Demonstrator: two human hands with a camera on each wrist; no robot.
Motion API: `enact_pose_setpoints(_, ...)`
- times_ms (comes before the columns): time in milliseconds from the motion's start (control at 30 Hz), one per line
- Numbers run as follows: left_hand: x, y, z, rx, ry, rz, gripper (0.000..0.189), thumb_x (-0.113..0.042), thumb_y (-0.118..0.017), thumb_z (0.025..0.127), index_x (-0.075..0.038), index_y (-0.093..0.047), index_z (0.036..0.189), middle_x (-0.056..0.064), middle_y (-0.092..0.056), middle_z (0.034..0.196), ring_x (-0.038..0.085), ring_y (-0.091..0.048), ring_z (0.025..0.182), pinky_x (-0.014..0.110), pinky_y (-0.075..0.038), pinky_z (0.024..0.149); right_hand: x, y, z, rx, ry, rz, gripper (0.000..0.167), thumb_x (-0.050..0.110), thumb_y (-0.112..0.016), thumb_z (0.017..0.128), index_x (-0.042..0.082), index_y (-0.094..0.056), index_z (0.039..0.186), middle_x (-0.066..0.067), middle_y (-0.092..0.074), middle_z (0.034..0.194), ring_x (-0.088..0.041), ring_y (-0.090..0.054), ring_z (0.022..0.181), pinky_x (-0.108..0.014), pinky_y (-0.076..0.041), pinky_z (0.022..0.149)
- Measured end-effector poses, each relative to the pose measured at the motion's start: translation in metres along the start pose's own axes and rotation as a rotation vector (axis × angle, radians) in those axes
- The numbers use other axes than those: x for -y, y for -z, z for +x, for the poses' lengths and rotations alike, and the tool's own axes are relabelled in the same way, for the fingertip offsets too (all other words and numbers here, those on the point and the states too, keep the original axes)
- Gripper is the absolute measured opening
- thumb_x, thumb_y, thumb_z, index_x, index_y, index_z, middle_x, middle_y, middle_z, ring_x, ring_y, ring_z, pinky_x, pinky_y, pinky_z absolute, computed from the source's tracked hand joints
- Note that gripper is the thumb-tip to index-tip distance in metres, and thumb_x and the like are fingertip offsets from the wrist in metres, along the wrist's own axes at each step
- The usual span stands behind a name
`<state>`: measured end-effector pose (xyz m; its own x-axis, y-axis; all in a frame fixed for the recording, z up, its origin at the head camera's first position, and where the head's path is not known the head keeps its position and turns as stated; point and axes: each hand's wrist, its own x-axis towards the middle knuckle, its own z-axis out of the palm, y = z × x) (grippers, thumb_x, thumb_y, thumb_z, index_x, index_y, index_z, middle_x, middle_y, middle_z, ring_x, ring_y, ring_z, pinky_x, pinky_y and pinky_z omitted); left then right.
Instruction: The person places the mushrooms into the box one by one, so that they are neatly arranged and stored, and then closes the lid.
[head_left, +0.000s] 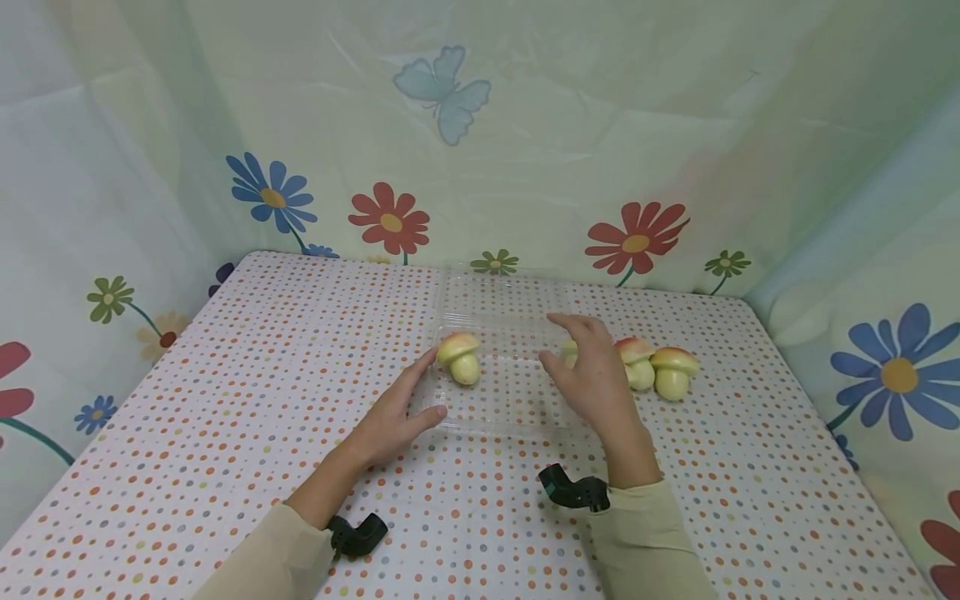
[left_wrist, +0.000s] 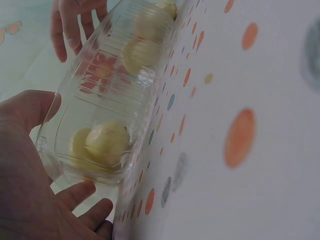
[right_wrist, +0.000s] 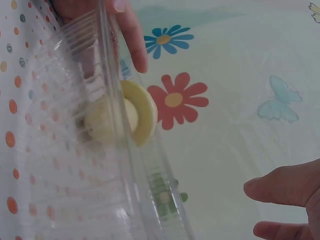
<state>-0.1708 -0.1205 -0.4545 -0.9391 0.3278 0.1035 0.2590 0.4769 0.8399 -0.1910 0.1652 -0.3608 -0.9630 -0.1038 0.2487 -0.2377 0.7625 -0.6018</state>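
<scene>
Pale green, creased sheet backdrop (head_left: 540, 158) spans the upper frame, bearing a light-blue printed butterfly (head_left: 447, 98) at upper centre and a red-petalled printed flower (head_left: 636, 242) right of centre. White, multicolour-dotted table covering (head_left: 217, 450) occupies the lower frame; lighting diffuse.

Left hand (head_left: 392, 422) beside clear container (head_left: 513, 396)

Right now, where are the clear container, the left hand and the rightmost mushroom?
Clear container (head_left: 513, 396), head view: bare floor.
Left hand (head_left: 386, 425), head view: its back.
Rightmost mushroom (head_left: 672, 382), head view: pale stem.
</scene>
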Motion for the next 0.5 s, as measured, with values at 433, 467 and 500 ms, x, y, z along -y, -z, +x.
enact_pose_setpoints(433, 0.0, 0.0, 0.0, -0.001, 0.002, 0.004, 0.082, -0.034, -0.062, 0.101, -0.029, -0.016, 0.167, 0.002, -0.019, 0.173, 0.028, -0.018, 0.16, 0.055, -0.017, 0.129, -0.013, 0.018, 0.001, -0.007, -0.114, -0.058, 0.055, 0.016, -0.064, 0.096, 0.007, -0.054, 0.149, -0.031, -0.043, 0.152, -0.052, -0.047, 0.135, -0.066, -0.045, 0.103)
enact_pose_setpoints(467, 0.0, 0.0, 0.0, -0.002, 0.001, 0.004, 0.082, -0.034, -0.062, 0.101, -0.029, -0.016, 0.167, 0.002, -0.019, 0.173, 0.029, -0.018, 0.16, 0.055, -0.017, 0.129, -0.014, 0.019, 0.001, -0.01, -0.111, -0.057, 0.055, 0.016, -0.064, 0.095, 0.006, -0.055, 0.149, -0.032, -0.043, 0.151, -0.052, -0.047, 0.135, -0.066, -0.045, 0.103)
enact_pose_setpoints(500, 0.0, 0.0, 0.0, -0.002, 0.0, 0.004, 0.082, -0.034, -0.063, 0.101, -0.029, -0.016, 0.167, 0.002, -0.019, 0.173, 0.029, -0.018, 0.16, 0.056, -0.017, 0.129, -0.016, 0.02, 0.001, -0.011, -0.106, -0.059, 0.055, 0.015, -0.064, 0.095, 0.005, -0.055, 0.148, -0.033, -0.043, 0.151, -0.052, -0.047, 0.135, -0.066, -0.044, 0.103)
